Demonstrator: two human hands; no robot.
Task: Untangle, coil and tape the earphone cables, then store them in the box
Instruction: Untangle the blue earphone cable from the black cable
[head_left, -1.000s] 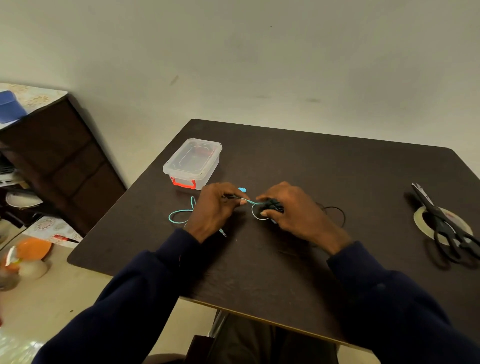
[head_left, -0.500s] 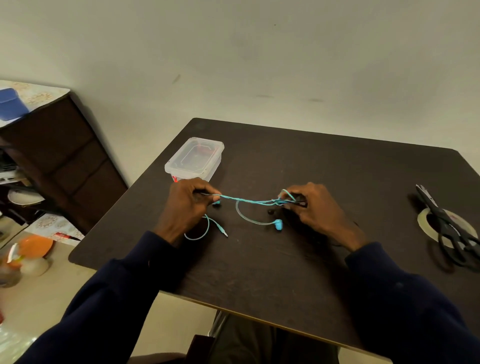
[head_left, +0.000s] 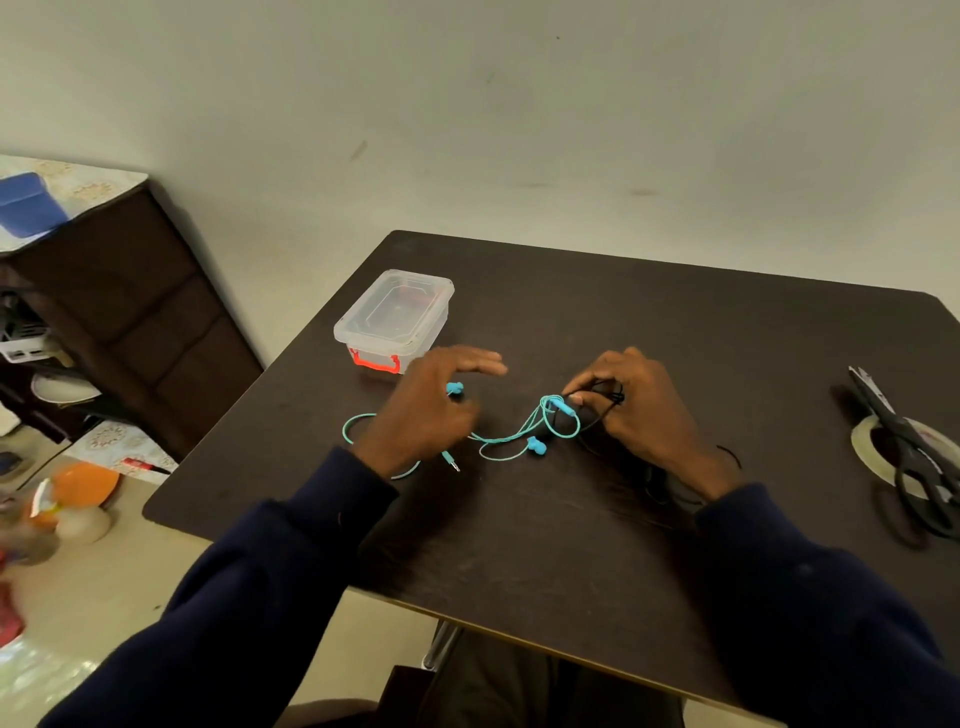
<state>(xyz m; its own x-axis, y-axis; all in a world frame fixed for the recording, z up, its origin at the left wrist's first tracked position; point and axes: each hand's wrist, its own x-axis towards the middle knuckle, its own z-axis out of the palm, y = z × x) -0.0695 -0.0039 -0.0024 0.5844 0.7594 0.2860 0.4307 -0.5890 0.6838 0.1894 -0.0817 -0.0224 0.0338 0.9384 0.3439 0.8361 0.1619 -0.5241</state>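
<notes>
A turquoise earphone cable (head_left: 511, 434) lies slack on the dark table (head_left: 571, 545), one earbud (head_left: 536, 446) in the middle and another (head_left: 454, 387) by my left fingers. Its far loop is tangled with a black earphone cable (head_left: 612, 395). My right hand (head_left: 641, 415) pinches that tangle with its fingertips. My left hand (head_left: 428, 410) hovers over the turquoise cable's left part with fingers stretched out and blurred, gripping nothing I can see. The clear plastic box (head_left: 395, 317) with a red latch stands shut just behind my left hand.
Black scissors (head_left: 906, 452) lie across a tape roll (head_left: 865, 441) at the table's right edge. A dark cabinet (head_left: 130, 322) stands to the left of the table. Several small items, one orange, lie on the floor at lower left.
My left hand has let go of the turquoise cable and spread its fingers. The cable, taut half a second ago, now lies slack. My right hand still holds the tangle.
</notes>
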